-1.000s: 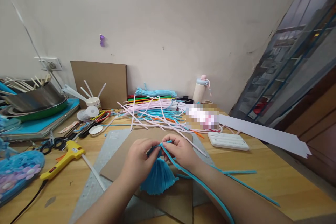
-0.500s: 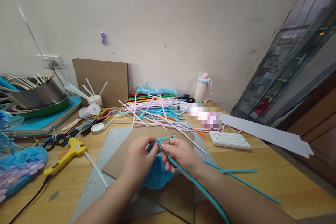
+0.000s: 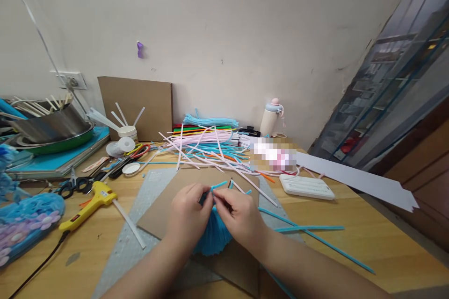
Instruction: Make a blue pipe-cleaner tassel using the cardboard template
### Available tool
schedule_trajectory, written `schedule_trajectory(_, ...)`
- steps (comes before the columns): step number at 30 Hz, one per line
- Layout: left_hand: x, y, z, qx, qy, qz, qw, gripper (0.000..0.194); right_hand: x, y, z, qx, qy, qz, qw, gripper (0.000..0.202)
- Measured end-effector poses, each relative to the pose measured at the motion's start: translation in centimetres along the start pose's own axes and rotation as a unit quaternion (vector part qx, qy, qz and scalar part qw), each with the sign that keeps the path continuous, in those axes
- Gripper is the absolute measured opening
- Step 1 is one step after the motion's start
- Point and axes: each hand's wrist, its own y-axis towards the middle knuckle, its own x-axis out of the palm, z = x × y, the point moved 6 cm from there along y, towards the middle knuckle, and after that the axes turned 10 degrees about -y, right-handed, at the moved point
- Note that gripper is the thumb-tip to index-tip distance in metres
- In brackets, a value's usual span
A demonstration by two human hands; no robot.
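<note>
Over the cardboard, my left hand (image 3: 191,208) and my right hand (image 3: 242,212) meet, fingertips pinched close together. A short end of a light blue pipe cleaner (image 3: 220,186) sticks up between them, and both hands grip it. Below the fingers a pleated, skirt-like bundle of blue pipe cleaners (image 3: 213,238) flares downward; my fingers hide its top, so I cannot tell how the left hand holds it. Two loose blue pipe cleaners (image 3: 336,250) cross on the table to the right of my right hand.
Under my hands lie a cardboard sheet (image 3: 161,215) and a grey cutting mat (image 3: 122,247). A yellow glue gun (image 3: 87,208), scissors (image 3: 75,187) and a blue flowered piece (image 3: 31,226) are at left. Pink pipe cleaners (image 3: 206,138) pile up behind; a white box-like device (image 3: 307,187) sits right.
My right hand has turned palm-down and its fingers have closed in against the left fingertips. The pipe cleaner's long tail, earlier running along my right forearm, is now mostly hidden beneath it.
</note>
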Motion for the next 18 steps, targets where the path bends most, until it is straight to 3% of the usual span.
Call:
schedule_trajectory(3,-0.2,0.1,0.0,-0.011,-0.001,0.011,1.0,0.007,0.1,0.3,0.5,0.011,0.046,0.004,0.999,0.022)
schedule_trajectory(6,-0.3,0.3,-0.1,-0.053,-0.007,0.014,0.998,0.008,1.0,0.7,2.1,0.097,0.171,-0.01,0.98,0.016)
schedule_trajectory(9,-0.1,0.5,-0.5,-0.106,-0.024,-0.01,0.994,0.011,2.6,0.8,3.7,0.209,0.339,-0.054,0.916,0.017)
schedule_trajectory(11,0.2,0.6,-0.7,-0.12,-0.038,-0.029,0.992,0.013,3.3,0.9,4.0,0.244,0.415,-0.089,0.872,0.022)
schedule_trajectory(15,0.3,0.6,-0.5,-0.083,-0.011,-0.032,0.996,0.012,3.5,0.9,3.6,0.266,0.489,-0.123,0.821,0.028)
schedule_trajectory(18,0.4,0.4,0.4,-0.015,0.03,-0.054,0.998,0.011,2.9,1.0,3.5,0.275,0.465,-0.117,0.833,0.033)
